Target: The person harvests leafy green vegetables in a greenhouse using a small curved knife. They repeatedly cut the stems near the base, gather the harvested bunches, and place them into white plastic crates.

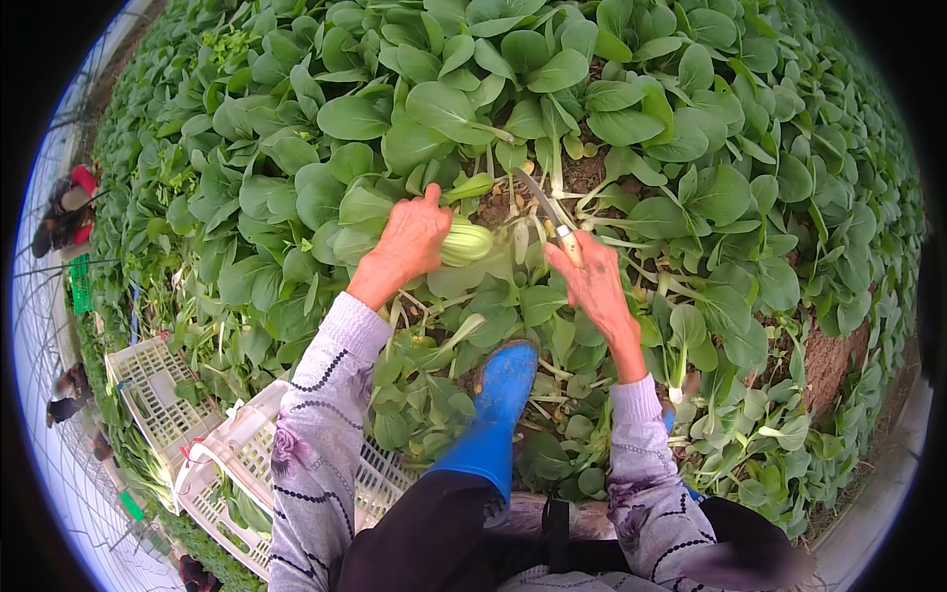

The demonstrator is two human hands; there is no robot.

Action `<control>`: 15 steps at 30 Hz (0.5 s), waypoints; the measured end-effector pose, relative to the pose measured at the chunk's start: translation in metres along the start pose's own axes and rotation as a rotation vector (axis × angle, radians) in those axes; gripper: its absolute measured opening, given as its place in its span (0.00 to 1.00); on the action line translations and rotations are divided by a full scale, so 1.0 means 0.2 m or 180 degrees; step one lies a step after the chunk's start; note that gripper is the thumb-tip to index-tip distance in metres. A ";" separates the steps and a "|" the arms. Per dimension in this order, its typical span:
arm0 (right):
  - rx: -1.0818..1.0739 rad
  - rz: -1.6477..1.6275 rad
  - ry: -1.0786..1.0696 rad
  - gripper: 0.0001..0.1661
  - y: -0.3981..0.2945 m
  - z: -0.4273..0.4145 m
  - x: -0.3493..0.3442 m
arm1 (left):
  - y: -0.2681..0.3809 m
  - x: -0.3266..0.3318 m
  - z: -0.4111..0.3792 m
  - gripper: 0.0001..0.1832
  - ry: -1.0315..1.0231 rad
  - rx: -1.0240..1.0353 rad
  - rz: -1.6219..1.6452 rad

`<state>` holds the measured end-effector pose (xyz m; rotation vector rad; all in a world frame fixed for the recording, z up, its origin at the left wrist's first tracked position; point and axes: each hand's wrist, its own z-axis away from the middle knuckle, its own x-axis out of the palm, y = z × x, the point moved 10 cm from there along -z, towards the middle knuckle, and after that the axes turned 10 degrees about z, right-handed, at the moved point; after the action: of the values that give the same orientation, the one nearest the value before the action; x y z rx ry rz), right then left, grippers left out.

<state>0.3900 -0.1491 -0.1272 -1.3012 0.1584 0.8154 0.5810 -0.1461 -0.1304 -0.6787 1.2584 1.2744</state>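
Observation:
My left hand (414,235) grips a head of bok choy (466,243), its pale green base pointing right and its leaves spreading left. In my right hand (590,275) is a harvesting knife (546,201) with a light handle and a curved blade. The blade tip points up and left, over a patch of soil (499,203) strewn with cut stalks and loose leaves. A gap separates the blade from the held head. Uncut bok choy (451,103) stands densely just beyond both hands.
A blue rubber boot (507,388) is planted among trimmed leaves in front of me. White plastic crates (222,451) stand at the lower left, one containing greens. Several people are at the far left, near a green crate (80,285). Bare soil (836,362) shows at right.

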 end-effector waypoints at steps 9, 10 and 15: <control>0.0505 -0.0024 -0.0732 0.24 0.14 -0.35 0.37 | -0.07 -0.03 0.09 0.11 0.0151 0.0005 0.0201; -0.0143 0.0385 -0.0294 0.24 0.17 -0.40 0.33 | -0.03 -0.03 0.05 0.11 0.0171 0.0051 0.0244; 0.0308 0.0214 -0.0990 0.26 0.19 -0.45 0.46 | -0.07 -0.03 0.06 0.10 0.0155 -0.0011 0.0208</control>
<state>0.4634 -0.1864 -0.2330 -1.0684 -0.0066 1.0442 0.5987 -0.1398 -0.1245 -0.6794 1.3275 1.3207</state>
